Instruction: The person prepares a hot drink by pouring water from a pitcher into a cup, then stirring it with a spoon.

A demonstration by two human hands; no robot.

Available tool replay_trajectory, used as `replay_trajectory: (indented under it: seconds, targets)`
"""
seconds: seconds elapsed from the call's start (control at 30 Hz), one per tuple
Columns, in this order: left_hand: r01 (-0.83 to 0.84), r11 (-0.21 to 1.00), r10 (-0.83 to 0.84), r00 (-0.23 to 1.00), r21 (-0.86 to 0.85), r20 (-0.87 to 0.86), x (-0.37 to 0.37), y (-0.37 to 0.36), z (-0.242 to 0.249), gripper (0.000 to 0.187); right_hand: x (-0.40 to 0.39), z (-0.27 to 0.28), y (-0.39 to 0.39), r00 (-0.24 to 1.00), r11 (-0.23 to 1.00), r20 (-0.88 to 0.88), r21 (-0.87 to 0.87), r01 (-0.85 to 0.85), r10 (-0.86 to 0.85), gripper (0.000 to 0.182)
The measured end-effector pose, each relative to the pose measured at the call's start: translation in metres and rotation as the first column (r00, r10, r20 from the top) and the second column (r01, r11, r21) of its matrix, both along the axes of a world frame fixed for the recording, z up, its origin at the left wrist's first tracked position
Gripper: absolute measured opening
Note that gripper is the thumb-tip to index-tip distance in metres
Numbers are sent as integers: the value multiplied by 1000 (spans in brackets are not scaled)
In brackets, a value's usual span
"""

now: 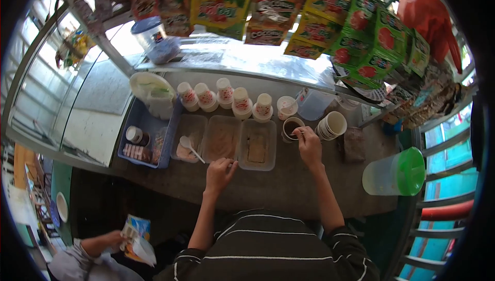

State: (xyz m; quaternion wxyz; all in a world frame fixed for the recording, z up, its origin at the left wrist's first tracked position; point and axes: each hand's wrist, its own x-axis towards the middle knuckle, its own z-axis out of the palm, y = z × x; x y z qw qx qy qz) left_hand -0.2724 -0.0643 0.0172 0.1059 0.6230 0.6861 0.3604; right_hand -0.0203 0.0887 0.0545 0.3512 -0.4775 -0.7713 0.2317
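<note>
My right hand is at a paper cup holding dark liquid. Its fingers are pinched together over the cup's rim; whatever they grip is too small to make out. My left hand rests at the near edge of a clear tub of light brown powder, fingers loosely bent and a little apart, with no held object visible. Left of that, a white spoon lies across a second tub of pale contents. A third tub with a brownish layer sits between my hands.
Stacked printed cups line the back. More cups lie nested at right, before a green-lidded pitcher. A blue basket holds jars and packets at left. Sachets hang overhead. Another person's hand holds a packet, lower left.
</note>
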Motion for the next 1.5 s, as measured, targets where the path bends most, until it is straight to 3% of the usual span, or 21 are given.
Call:
replay_trajectory:
  seconds: [0.1,0.17,0.27,0.33,0.4,0.43,0.5,0.53,0.6,0.67,0.73,0.8,0.83,0.9,1.0,1.03,1.1,1.23,1.37,1.47,1.5]
  targets:
    - [-201,970,215,971,134,-102,-31,-32,-5,18,6,-4,2,999,997,-34,-72,27,-29,25]
    - [-506,853,520,846,124,-122,-71,-82,7,18,8,-5,2,999,996,-43,-89,13,-17,26]
    - [-738,642,725,672,208,148,-102,-138,-1,21,12,-10,1,998,994,-52,-105,38,-43,27]
    - [-788,579,727,615,207,306,-112,-174,-15,25,9,-12,-2,996,990,-78,-138,40,-51,27]
    - [-908,374,507,31,-187,862,-112,-199,-21,51,7,-14,-5,995,988,-79,-148,41,-54,27]
    - [-904,386,505,39,-185,862,-112,-202,-23,51,6,-15,-6,995,987,-83,-158,35,-49,27]
    - [-980,30,244,-184,-198,952,-112,-200,-11,86,6,-17,-8,995,981,-79,-188,40,-56,28]
    - [-980,43,248,-179,-196,952,-113,-197,-5,86,7,-18,-9,996,976,-70,-218,30,-46,30]
    - [-993,81,189,97,83,977,-111,-184,13,88,7,-23,-9,997,984,-58,-174,43,-54,33]
    - [-976,191,67,116,101,991,-120,-175,20,88,9,-24,-9,998,991,-43,-131,42,-48,38]
    - [-864,503,102,53,-6,993,-126,-155,31,110,8,-22,-10,993,991,-97,-121,59,-71,51]
    - [-835,545,95,-34,-80,995,-139,-145,4,81,13,-30,-5,994,996,-68,-31,83,-85,56]
    - [-851,518,226,32,-92,974,-136,-134,-1,76,13,-35,-4,993,991,-39,58,117,-115,61]
    - [-885,459,454,154,-82,877,-128,-104,-2,67,12,-26,-10,987,994,-118,-22,109,-111,63]
    - [-864,470,698,488,179,524,-165,-67,-34,67,23,-32,-12,967,989,-223,-101,107,-127,66]
    - [-869,461,703,482,181,523,-171,-56,-26,67,25,-34,-12,969,988,-208,-94,119,-136,66]
    - [-969,246,949,236,22,-207,-183,-36,-6,74,29,-39,-14,972,989,-196,-87,116,-131,66]
    - [-994,94,978,101,-48,-181,-224,-17,-6,78,34,-39,-16,970,990,-206,-83,117,-132,68]
    - [-992,108,991,113,-61,-75,-245,-20,-15,82,36,-26,-30,967,972,-160,-158,172,-197,75]
    - [-913,409,865,386,-3,320,-268,-34,-23,90,34,-31,-41,935,952,-182,-42,302,-304,85]
    - [-913,407,865,386,-2,320,-274,-36,-29,90,33,-32,-41,935,953,-184,-42,300,-303,85]
